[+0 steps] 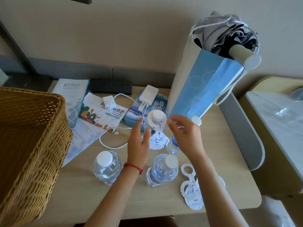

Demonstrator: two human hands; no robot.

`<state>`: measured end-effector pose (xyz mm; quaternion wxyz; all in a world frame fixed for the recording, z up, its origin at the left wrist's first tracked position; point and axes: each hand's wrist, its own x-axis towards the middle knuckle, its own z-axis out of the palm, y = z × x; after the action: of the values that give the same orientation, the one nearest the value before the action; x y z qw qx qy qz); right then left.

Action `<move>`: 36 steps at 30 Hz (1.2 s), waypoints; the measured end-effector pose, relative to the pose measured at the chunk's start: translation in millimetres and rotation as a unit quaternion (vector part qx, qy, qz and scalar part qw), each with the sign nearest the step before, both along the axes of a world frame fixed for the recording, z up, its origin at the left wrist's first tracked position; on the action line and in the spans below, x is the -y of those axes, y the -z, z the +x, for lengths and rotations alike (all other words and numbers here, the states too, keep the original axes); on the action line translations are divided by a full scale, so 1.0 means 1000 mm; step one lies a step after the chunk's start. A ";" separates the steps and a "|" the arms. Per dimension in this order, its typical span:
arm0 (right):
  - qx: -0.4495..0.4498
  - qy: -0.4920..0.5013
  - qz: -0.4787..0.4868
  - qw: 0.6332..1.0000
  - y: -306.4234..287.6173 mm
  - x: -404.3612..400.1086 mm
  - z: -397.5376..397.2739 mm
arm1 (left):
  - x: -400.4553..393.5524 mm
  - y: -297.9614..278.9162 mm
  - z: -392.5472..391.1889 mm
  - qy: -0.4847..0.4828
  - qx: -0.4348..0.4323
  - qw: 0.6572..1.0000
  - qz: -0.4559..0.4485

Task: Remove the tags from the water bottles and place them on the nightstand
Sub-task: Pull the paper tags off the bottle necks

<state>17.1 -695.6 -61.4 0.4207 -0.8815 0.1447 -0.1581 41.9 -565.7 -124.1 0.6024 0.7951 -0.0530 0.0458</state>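
Note:
Several clear water bottles with white caps stand on the beige nightstand [164,202]. My left hand [139,145] grips the body of the middle bottle [155,118], which still wears a white and blue paper tag [159,140] around its neck. My right hand [185,136] hovers just right of that bottle's neck, fingers loosely curved, holding nothing. Two untagged bottles [106,166] [162,169] stand nearer to me. Another bottle [173,143] is partly hidden behind my right hand. Removed tags [191,189] lie flat on the nightstand at the front right.
A wicker basket [29,145] fills the left side. Leaflets [101,115], a white power bank [148,95] and a looped white cable [111,140] lie at the back. A blue and white paper bag [205,89] holding a folded umbrella [229,38] stands at the back right.

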 end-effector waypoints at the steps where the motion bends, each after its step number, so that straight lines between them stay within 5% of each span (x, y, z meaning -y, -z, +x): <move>1: -0.008 0.006 0.008 1.000 0.001 0.000 0.003 | 0.002 0.002 0.002 0.002 -0.010 1.000 -0.021; 13: -0.075 0.022 0.208 0.975 0.007 -0.002 0.027 | 0.003 0.009 0.005 0.044 -0.058 0.986 -0.148; 36: -0.023 0.008 0.248 0.968 -0.010 -0.007 0.028 | 0.004 0.011 0.005 0.047 -0.057 0.988 -0.134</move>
<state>45.2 -688.6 -51.7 0.6217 -0.7517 0.1962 -0.1003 47.0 -569.7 -134.9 0.7072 0.7050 -0.0492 -0.0210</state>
